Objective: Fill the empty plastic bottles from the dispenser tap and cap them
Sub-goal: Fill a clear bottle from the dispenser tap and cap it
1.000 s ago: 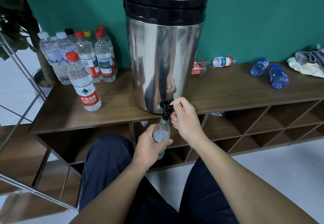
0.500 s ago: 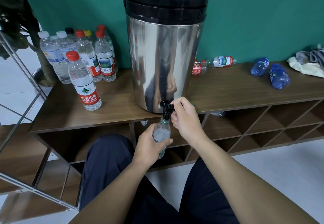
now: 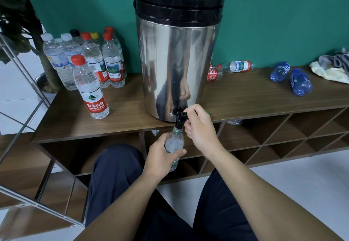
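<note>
Nearest: left hand (image 3: pixel 160 154) wrapped around clear bottle (image 3: pixel 173 143), held upright below counter (image 3: pixel 245 97) edge, mouth directly under black tap (image 3: pixel 178 115). Bottle neck ring green; water visible inside upper body; exact level hard to read.
Right hand (image 3: pixel 200 127) curled on tap lever, thumb and fingers pinching it. Small green piece (image 3: pixel 207 112) showing behind right knuckles, mostly hidden; cannot tell what it is.
Tap set at base of steel dispenser (image 3: pixel 177 67), black lid (image 3: pixel 179 1) on top, standing at counter front edge.
Left of dispenser: single red-capped bottle (image 3: pixel 90 89) upright, apart from cluster of capped bottles (image 3: pixel 85 59) further back near wall, all upright.
Right of dispenser, toward wall: two clear bottles (image 3: pixel 229 69) lying on sides.
Further right: two blue bottles (image 3: pixel 290 77) lying on sides, near each other. Crumpled cloth (image 3: pixel 332 67) at far right end of counter.
</note>
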